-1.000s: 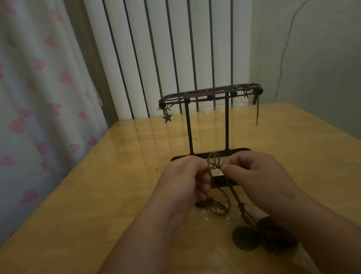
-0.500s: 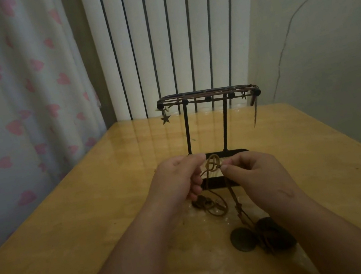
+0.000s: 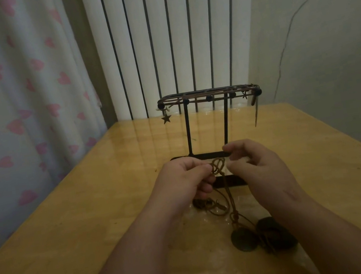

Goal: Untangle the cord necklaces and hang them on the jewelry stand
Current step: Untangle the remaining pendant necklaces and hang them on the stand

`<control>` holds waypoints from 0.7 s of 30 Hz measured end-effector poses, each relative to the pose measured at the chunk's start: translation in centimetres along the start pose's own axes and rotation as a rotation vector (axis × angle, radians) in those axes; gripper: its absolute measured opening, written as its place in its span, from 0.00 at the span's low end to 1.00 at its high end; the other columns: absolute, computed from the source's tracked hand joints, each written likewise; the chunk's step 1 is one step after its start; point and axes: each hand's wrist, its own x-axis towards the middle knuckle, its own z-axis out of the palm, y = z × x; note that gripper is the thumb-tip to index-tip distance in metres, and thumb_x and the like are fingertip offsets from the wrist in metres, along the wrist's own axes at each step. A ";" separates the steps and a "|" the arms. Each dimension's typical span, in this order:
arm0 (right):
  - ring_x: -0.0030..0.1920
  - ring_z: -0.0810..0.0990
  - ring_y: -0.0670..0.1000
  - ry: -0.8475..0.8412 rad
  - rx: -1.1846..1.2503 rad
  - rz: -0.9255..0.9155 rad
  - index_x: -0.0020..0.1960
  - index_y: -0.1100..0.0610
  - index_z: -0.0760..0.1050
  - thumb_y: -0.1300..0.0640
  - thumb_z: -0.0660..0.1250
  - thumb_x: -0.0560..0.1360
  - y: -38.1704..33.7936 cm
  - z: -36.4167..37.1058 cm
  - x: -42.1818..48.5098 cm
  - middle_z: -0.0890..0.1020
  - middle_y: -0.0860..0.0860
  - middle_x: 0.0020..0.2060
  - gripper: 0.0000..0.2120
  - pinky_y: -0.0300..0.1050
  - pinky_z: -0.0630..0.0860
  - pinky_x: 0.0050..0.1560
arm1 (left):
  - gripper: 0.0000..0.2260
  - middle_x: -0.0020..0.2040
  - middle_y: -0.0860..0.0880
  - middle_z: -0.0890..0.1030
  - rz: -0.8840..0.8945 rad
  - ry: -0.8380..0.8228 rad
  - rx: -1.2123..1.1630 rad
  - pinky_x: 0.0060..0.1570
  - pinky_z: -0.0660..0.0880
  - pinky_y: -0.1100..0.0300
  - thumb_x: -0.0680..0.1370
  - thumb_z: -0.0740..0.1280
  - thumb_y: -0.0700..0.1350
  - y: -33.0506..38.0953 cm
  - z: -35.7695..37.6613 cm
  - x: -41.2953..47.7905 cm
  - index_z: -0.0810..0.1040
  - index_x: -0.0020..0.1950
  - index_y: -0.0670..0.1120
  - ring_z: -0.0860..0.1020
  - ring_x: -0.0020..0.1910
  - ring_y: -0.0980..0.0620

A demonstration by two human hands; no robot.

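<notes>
Head, cord knot (image 3: 218, 166) in left hand (image 3: 186, 180) grip

wooden table (image 3: 70, 228); heart-print curtain (image 3: 10, 94) left; white radiator (image 3: 168, 30) behind.

2 hands (L hand (image 3: 186, 180), R hand (image 3: 261, 167)), 1 jewelry stand (image 3: 189, 133), 1 cord tangle (image 3: 218, 166), 2 disc pendants (image 3: 243, 239)
</notes>
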 end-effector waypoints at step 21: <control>0.32 0.69 0.48 -0.038 0.611 0.283 0.54 0.56 0.79 0.67 0.59 0.77 -0.6 -0.4 0.3 0.78 0.50 0.36 0.13 0.45 0.66 0.35 | 0.08 0.36 0.47 0.81 -0.177 0.028 -0.087 0.40 0.74 0.56 0.80 0.64 0.43 0.1 0.1 0.2 0.81 0.45 0.44 0.78 0.36 0.51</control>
